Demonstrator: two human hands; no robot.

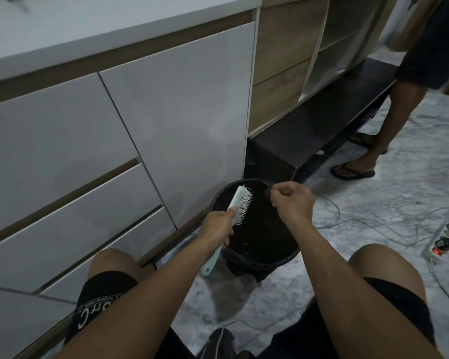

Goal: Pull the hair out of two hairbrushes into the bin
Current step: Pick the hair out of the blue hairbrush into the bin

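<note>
Pale mint plastic hairbrush [237, 204] held over the round black bin [257, 244].
The left hand [217, 225] grips the brush's handle, bristles facing right; the right hand [292, 200], just beside, pinches a dark tuft of hair [268, 190] above the bin.

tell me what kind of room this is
Probably a room in a home, perhaps a living area: glossy white cabinet drawers under a countertop, a marble-patterned tile floor, and a power strip with trailing cables.
</note>
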